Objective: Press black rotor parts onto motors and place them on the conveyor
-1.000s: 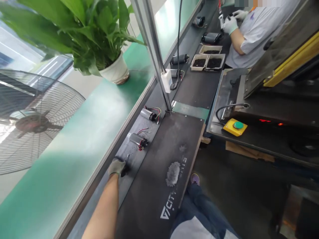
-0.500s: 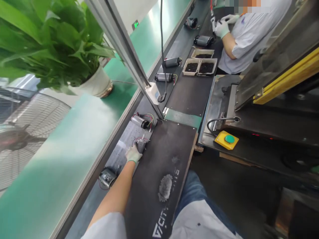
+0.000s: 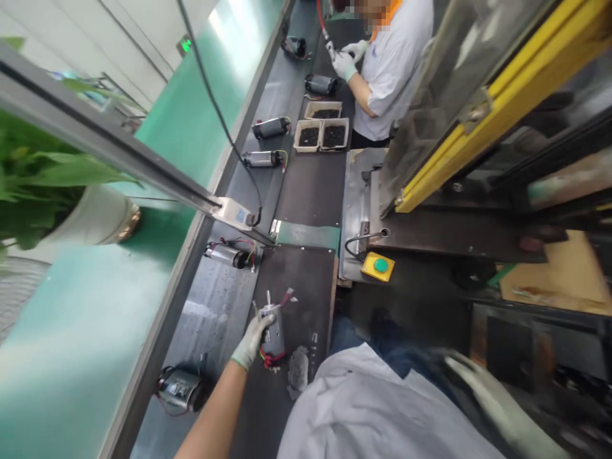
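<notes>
My gloved left hand (image 3: 251, 340) grips a small grey motor (image 3: 272, 331) with red and black wires, lifted over the black mat (image 3: 306, 287). One motor (image 3: 229, 254) lies on the conveyor belt (image 3: 210, 306) ahead of it, and another motor (image 3: 182, 389) lies on the belt near my forearm. My right hand (image 3: 482, 398), in a pale glove, shows blurred at the lower right, away from the belt; what it holds cannot be made out.
A co-worker (image 3: 392, 64) in a white shirt works farther along the line beside small trays (image 3: 320, 134) and more motors (image 3: 262, 158). A press with a yellow guard (image 3: 478, 95) and a green button box (image 3: 378, 266) stands on the right. A potted plant (image 3: 95, 210) is at left.
My left hand closed on the near motor on the belt and lifted it back over the black mat. The view swung right, and my right hand came into sight.
</notes>
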Demonstrator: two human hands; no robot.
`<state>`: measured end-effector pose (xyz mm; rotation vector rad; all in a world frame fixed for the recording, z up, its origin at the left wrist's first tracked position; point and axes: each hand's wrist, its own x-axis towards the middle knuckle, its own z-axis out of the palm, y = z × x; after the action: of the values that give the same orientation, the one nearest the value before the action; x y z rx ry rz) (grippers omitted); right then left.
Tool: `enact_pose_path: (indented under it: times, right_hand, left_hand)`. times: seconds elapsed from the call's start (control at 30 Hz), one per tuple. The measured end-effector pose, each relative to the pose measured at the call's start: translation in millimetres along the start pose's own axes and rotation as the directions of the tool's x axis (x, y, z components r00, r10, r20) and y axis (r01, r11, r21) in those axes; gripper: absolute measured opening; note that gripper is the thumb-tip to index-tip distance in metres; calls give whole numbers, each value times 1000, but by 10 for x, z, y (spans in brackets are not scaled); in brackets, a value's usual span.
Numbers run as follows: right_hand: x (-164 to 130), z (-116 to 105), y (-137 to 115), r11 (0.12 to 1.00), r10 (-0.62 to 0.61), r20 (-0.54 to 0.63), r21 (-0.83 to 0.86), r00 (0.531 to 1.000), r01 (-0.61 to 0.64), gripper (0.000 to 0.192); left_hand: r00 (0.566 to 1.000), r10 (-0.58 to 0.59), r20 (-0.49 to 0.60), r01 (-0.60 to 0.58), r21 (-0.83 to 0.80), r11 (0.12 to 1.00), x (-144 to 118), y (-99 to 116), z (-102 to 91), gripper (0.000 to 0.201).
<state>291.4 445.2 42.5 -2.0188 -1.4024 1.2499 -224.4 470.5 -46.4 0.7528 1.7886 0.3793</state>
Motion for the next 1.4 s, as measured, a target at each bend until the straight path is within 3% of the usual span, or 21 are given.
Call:
enact_pose_path:
  times: [0.07, 0.17, 0.23, 0.3, 0.43, 0.53, 0.6, 0.67, 0.73, 0.8, 0.87, 0.93, 1.03, 1.2, 1.3, 1.4]
  right_hand:
    - [111, 1, -281, 992, 3, 135, 122, 991, -20, 44]
    - [473, 113, -761, 882, -103, 433, 457, 896, -120, 56]
    - [731, 125, -926, 800, -210, 504, 581, 837, -149, 55]
    - [905, 3, -908, 718, -263, 504, 672, 823, -182, 50]
    - [997, -550, -508, 600, -287, 393, 785, 874, -156, 45]
    - [999, -1022, -79, 601, -238, 329, 789, 914, -128, 46]
    - [1037, -1360, 271, 603, -247, 313, 791, 917, -107, 48]
    - [1123, -1762, 694, 652, -244, 277, 757, 929, -54, 48]
    - [1267, -2219, 1157, 839, -141, 139, 542, 980, 44, 44]
    - [1489, -2648, 1574, 981, -39, -78, 187, 996, 53, 39]
    - [1794, -2936, 1857, 998, -36, -193, -65, 981, 24, 39]
    - [2136, -3032, 1972, 982, -99, -140, -172, 985, 75, 38]
    - [2573, -2932, 1939, 919, -211, 46, -331, 976, 215, 28]
    - [2949, -2774, 1886, 785, -251, 289, -498, 924, 369, 21]
    - [3042, -2825, 1865, 751, -244, 325, -532, 914, 390, 17]
    - [3003, -3010, 1839, 782, -226, 260, -527, 939, 333, 15]
  left_hand:
    - [978, 72, 197, -33, -190, 981, -283, 230, 330, 79]
    - [871, 164, 463, 33, -388, 921, -616, 756, 881, 66]
    - [784, 198, 588, 63, -392, 918, -763, 1168, 1259, 62]
    - [727, 215, 652, 70, -382, 922, -868, 1558, 1644, 60]
    - [715, 165, 680, 81, -315, 946, -1005, 2136, 2422, 54]
    - [723, 122, 680, 20, -197, 980, -1054, 2379, 2991, 57]
    - [734, 73, 676, 3, -110, 994, -1051, 2462, 3340, 60]
    - [736, 35, 677, -14, -37, 999, -1031, 2499, 3643, 61]
    - [735, 15, 677, -42, 23, 999, -1025, 2512, 3886, 63]
    - [745, -1, 667, -60, 67, 996, -1058, 2512, 4064, 65]
    - [758, -30, 652, -43, 95, 995, -1128, 2502, 4187, 66]
    - [767, -63, 638, -5, 103, 995, -1219, 2484, 4270, 64]
    - [776, -89, 624, 48, 82, 995, -1368, 2456, 4347, 62]
    - [821, -96, 563, 137, -32, 990, -1561, 2364, 4372, 60]
    - [850, -129, 510, 191, -71, 979, -1587, 2210, 4344, 57]
    - [855, -148, 498, 228, -104, 968, -1557, 2039, 4317, 52]
